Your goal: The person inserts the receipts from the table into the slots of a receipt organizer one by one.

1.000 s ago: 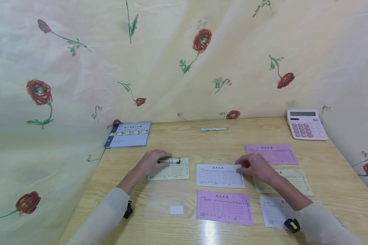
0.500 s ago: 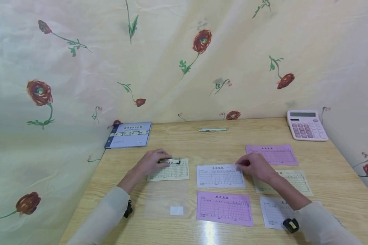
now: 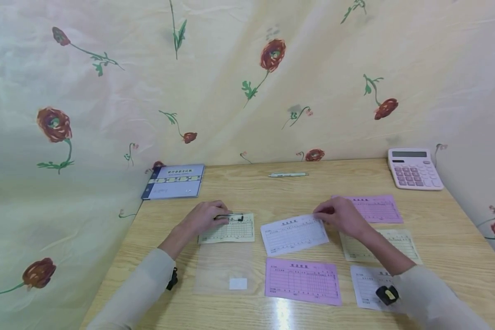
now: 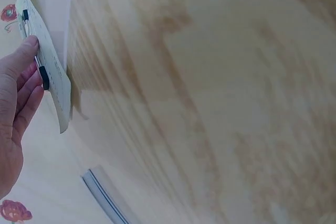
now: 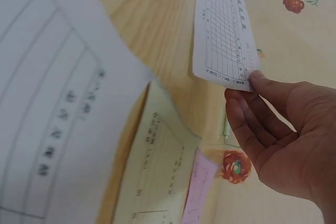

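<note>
My left hand [image 3: 206, 215] grips the metal clip [image 3: 228, 215] at the top of a clear clipboard [image 3: 222, 270]. A pale yellow form [image 3: 227, 231] lies at the board's top, beneath the clip. In the left wrist view, my thumb presses on the clip [image 4: 37, 51], whose ends are black. My right hand [image 3: 342, 215] pinches the upper right corner of a white form [image 3: 294, 234], which is tilted and partly raised off the table. The right wrist view shows the thumb on the printed face of this white form [image 5: 226, 30] and fingers behind it.
A pink form [image 3: 303, 282] lies in front of the white one. On the right are another pink form [image 3: 379, 208], a yellow form [image 3: 400, 243] and a white form [image 3: 367, 284], partly under my right arm. Farther back are a blue-grey book [image 3: 175, 181], a pen [image 3: 288, 174] and a calculator [image 3: 414, 169].
The white form has gone from lying flat to raised at its right corner, turned, and shifted slightly left with my right hand. My left hand has stayed on the clip.
</note>
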The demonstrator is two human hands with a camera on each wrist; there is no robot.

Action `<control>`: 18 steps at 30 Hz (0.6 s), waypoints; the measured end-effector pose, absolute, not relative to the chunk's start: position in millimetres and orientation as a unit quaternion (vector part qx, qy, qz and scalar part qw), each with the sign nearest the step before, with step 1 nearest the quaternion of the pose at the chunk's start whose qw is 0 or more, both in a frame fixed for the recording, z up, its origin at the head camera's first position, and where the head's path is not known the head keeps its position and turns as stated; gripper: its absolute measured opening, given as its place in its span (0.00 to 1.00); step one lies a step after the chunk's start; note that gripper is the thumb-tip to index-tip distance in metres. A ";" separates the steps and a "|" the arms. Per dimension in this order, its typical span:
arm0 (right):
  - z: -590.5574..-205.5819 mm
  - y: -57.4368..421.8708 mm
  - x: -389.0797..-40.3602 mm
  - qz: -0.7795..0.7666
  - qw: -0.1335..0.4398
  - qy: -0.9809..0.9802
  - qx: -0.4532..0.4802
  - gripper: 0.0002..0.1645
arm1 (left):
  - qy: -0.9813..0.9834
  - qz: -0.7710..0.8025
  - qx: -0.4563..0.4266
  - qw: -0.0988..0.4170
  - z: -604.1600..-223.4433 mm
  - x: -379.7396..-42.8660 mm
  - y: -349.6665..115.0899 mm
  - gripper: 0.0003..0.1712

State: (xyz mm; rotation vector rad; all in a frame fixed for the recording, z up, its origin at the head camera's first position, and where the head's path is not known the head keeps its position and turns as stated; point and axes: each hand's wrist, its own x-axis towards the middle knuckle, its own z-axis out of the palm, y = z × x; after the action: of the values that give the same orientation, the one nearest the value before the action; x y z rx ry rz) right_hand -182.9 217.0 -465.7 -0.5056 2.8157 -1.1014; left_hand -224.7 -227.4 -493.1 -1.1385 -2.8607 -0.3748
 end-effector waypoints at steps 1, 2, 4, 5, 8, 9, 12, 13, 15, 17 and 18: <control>-463.6 215.8 -184.0 -0.363 0.041 0.915 -0.170 0.06 | -0.923 -0.117 -0.366 0.019 -492.3 -224.6 -226.9 0.16; -461.5 214.2 -185.1 -0.369 0.044 0.912 -0.172 0.06 | -0.923 -0.114 -0.366 0.019 -491.3 -224.4 -226.3 0.15; -457.5 210.5 -187.2 -0.385 0.054 0.903 -0.181 0.07 | -0.926 -0.110 -0.362 0.016 -489.3 -224.3 -225.0 0.15; -455.9 208.2 -188.4 -0.393 0.059 0.899 -0.184 0.07 | -0.926 -0.109 -0.361 0.014 -488.3 -224.2 -224.5 0.15; -452.4 199.5 -191.7 -0.411 0.071 0.888 -0.193 0.06 | -0.930 -0.100 -0.354 0.007 -486.3 -224.6 -223.0 0.16; -451.5 196.0 -192.7 -0.418 0.075 0.884 -0.195 0.06 | -0.931 -0.096 -0.352 0.005 -485.9 -224.8 -222.6 0.16; -450.6 184.8 -195.5 -0.439 0.088 0.871 -0.201 0.06 | -0.931 -0.090 -0.354 0.002 -485.5 -226.0 -222.1 0.16; -450.5 180.9 -196.2 -0.445 0.093 0.868 -0.201 0.06 | -0.930 -0.091 -0.356 0.001 -485.3 -226.4 -222.1 0.16; -450.9 173.4 -197.6 -0.461 0.104 0.857 -0.205 0.06 | -0.929 -0.093 -0.359 0.001 -485.0 -227.0 -222.1 0.16; -452.4 166.4 -199.2 -0.470 0.114 0.850 -0.209 0.07 | -0.927 -0.093 -0.363 0.002 -484.7 -227.7 -222.1 0.16; -453.2 163.0 -199.9 -0.473 0.119 0.847 -0.211 0.07 | -0.927 -0.093 -0.364 0.002 -484.4 -227.8 -222.2 0.16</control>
State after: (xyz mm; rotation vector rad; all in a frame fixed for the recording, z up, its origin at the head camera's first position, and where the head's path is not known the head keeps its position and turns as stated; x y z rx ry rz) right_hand -199.9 163.0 -453.2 -0.6183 2.4759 -1.3833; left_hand -227.8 -222.2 -484.4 -1.1406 -2.9075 -0.2932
